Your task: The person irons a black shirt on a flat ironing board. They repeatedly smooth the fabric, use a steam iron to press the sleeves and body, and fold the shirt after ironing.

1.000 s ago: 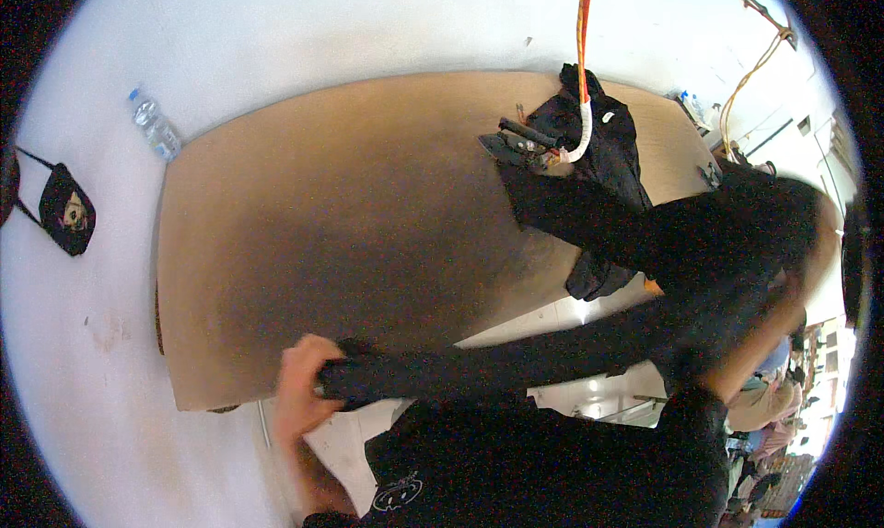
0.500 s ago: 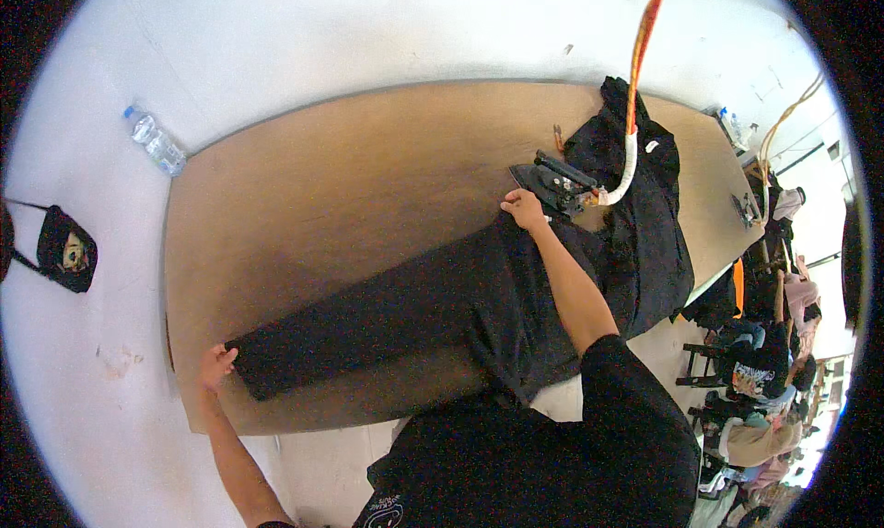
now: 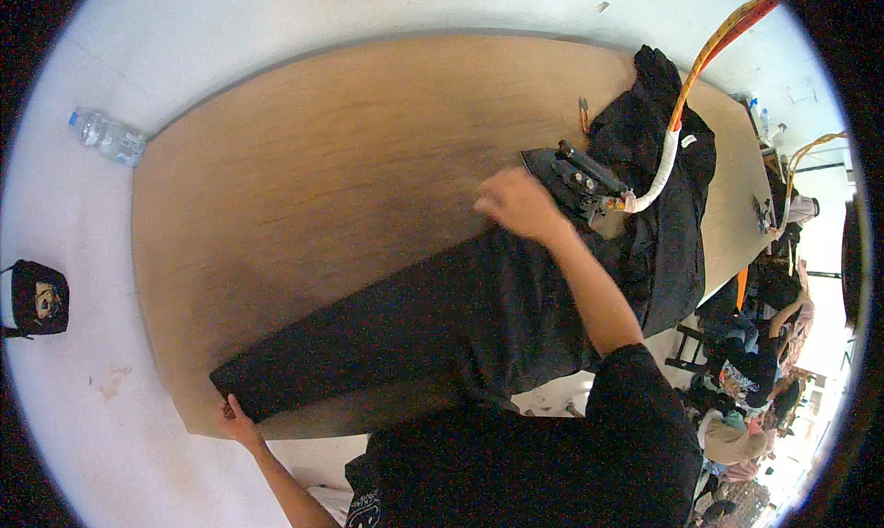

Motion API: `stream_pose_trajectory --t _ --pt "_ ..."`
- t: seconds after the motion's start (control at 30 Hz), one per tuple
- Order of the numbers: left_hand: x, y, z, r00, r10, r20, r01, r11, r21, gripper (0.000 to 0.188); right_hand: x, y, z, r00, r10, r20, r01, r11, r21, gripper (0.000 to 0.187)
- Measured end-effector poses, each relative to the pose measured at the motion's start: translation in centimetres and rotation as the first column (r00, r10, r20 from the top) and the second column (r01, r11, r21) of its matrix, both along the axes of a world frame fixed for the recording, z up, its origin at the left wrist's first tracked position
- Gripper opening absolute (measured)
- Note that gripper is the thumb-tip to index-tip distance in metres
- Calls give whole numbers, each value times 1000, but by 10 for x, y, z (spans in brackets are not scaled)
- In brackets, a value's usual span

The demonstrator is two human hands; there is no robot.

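Black trousers point(image 3: 368, 344) lie across the wooden table, one leg laid flat toward the left with its hem at the near left. At the hem's near corner, my left hand point(image 3: 238, 423) pinches the cloth, thumb and fingers partly hidden by it. My right hand point(image 3: 522, 204) hovers by the far edge of the cloth, just left of the iron; its fingers are smeared by motion. The dark iron point(image 3: 580, 183) rests on the table with its tip pointing left, a white-sleeved cord point(image 3: 661, 174) rising from its back end.
Another bunched black garment point(image 3: 658, 132) lies right of the iron on the table point(image 3: 322, 141). Small orange-handled snips point(image 3: 584, 116) lie beyond the iron. A plastic bottle point(image 3: 109, 138) and a black bag point(image 3: 39, 298) are off to the left. Other people point(image 3: 746, 362) sit at far right.
My left hand has gone from the hem's far corner to its near corner. My right hand has come off the cloth edge beside the iron. The whole view has shifted slightly.
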State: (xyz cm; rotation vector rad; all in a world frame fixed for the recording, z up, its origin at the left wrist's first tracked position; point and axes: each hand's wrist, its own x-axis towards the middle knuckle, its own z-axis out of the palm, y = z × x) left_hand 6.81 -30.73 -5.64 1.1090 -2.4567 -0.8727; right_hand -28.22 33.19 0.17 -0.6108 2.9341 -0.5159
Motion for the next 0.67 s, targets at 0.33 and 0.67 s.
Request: stream_pose_trajectory --t 0.33,0.67 --pt "23 31 -17 992 -18 -128 20 1000 19 31 -57 109 66 908 -404 113 414 907 -81 49" --pt "-1 51 7 996 85 9 -81 972 -220 34 56 -101 46 909 33 416 -107 982 157 90"
